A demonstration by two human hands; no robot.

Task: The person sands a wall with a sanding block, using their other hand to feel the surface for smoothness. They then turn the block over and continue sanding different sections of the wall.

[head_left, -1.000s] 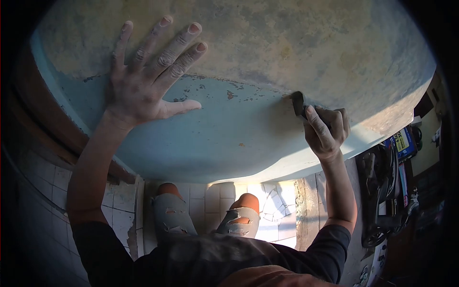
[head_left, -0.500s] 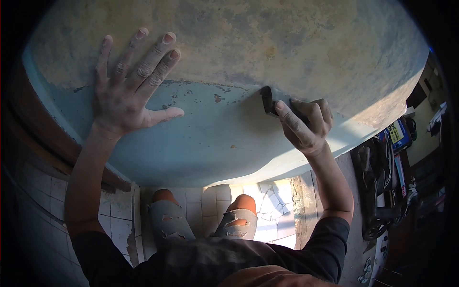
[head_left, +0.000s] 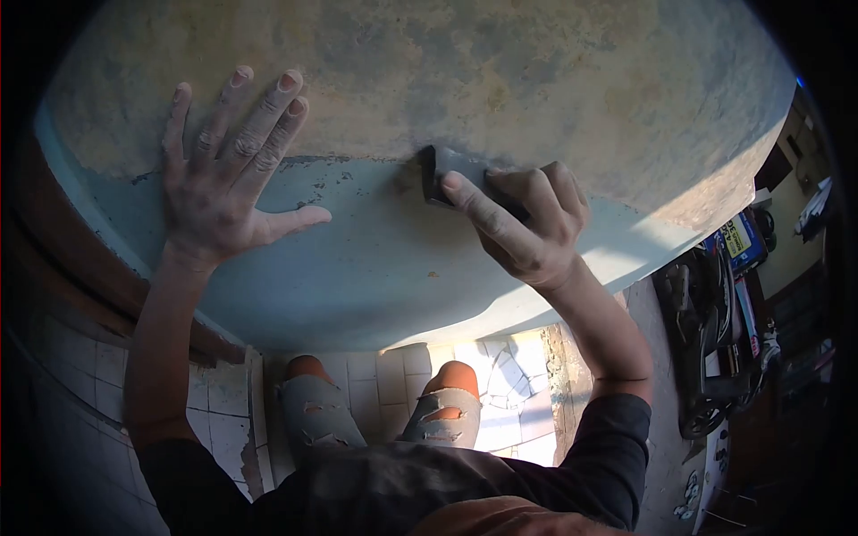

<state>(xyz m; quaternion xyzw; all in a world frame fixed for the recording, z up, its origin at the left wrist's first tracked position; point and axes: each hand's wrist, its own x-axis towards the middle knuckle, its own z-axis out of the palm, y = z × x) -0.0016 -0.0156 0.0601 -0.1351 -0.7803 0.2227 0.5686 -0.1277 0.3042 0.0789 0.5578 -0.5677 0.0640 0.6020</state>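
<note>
My left hand (head_left: 214, 196), dusty and with its fingers spread, rests flat on the wall (head_left: 357, 259) across the border between blue paint and the bare, mottled upper part. To its right, my right hand (head_left: 536, 223) grips a dark grey block (head_left: 460, 165) and holds it against the wall at that same border. The index finger lies along the block's near edge. The face of the block towards the wall is hidden.
Brown wooden trim (head_left: 85, 241) runs down the left side. Below are my knees in torn jeans (head_left: 442, 424) and a tiled floor (head_left: 362, 384). A motorcycle (head_left: 710, 357) and a blue box (head_left: 742, 241) stand at the right.
My right hand and the block have moved left along the paint border, closer to my left hand. My left hand appears slightly further left in view, still spread on the wall.
</note>
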